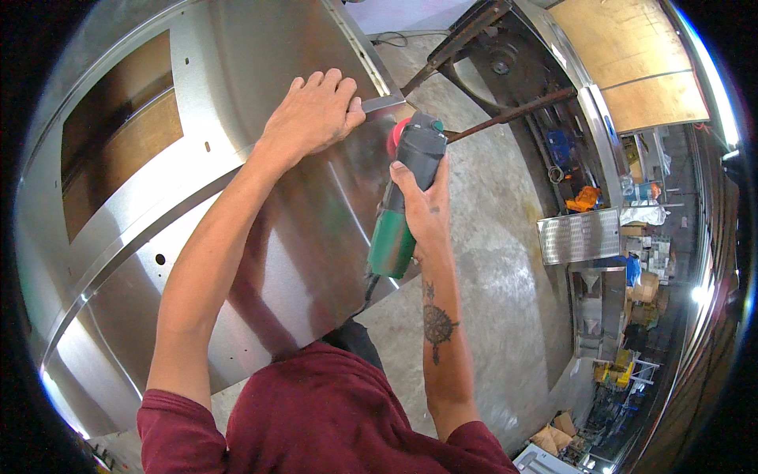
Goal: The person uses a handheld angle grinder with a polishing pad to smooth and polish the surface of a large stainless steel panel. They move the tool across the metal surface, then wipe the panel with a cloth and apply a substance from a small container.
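A large stainless steel cabinet (288, 237) fills the left and middle of the view, with a rectangular opening on its left side. My left hand (316, 114) rests on its metal surface near the far right corner, palm down with fingers stretched forward and holding nothing. My right hand (429, 205) is wrapped round the body of a green and black angle grinder (391, 241). The grinder's head, with a red disc (397, 136), is at the cabinet's right edge by that corner; whether it touches the metal is hidden. A dark cord (369, 291) runs from the grinder's lower end.
Concrete floor (497, 292) lies to the right. A rusty metal frame (513, 107) stands at the far right, near a wooden board (628, 59). A perforated metal panel (580, 237) and an orange item (584, 199) are below it. Shelves with boxes and tools line the right side.
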Available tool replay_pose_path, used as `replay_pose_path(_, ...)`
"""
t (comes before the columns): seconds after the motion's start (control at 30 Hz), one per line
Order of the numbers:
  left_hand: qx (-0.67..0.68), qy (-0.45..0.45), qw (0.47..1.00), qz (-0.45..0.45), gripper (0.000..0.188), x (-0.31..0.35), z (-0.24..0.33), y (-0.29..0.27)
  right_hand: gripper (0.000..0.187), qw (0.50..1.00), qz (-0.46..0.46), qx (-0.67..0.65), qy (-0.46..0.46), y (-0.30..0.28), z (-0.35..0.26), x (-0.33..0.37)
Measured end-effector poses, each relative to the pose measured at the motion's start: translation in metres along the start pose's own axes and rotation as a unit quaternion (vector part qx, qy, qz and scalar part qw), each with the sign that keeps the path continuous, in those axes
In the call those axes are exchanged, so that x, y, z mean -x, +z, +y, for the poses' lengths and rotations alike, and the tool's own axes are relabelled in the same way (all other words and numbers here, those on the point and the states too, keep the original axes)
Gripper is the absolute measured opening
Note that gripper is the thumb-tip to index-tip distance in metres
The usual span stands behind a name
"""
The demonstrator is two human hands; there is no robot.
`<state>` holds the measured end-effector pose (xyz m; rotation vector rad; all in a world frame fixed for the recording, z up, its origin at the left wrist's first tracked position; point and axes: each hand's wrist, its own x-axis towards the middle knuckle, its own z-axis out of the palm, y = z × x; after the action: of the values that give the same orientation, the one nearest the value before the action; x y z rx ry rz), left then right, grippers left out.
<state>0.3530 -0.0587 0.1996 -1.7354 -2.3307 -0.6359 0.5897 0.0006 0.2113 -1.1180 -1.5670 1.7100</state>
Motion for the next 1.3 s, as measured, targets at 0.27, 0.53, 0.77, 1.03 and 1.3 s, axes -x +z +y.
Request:
replay_pose_path(0.27,0.001,0.000,1.000,0.000,0.034,0.005,0.006,-0.006,0.101,1.000,-0.012,-0.007,-0.013,-0.002,-0.004,0.002)
replay_pose_path(0.53,0.004,-0.004,1.000,-0.003,0.033,0.006,0.007,-0.005,0.099,0.999,-0.015,-0.008,-0.027,-0.001,-0.001,-0.003)
replay_pose_path(0.77,-0.006,0.006,1.000,0.016,0.033,0.003,0.003,0.006,0.099,0.999,-0.016,-0.013,-0.036,0.000,0.001,-0.010)
replay_pose_path(1.03,-0.011,0.006,1.000,0.007,0.031,-0.005,-0.008,0.019,0.102,0.999,-0.015,-0.031,0.000,-0.005,0.012,-0.020)
replay_pose_path(1.3,-0.012,0.014,1.000,0.008,0.032,-0.018,-0.024,0.028,0.105,0.999,-0.018,-0.037,0.002,-0.012,0.025,-0.027)
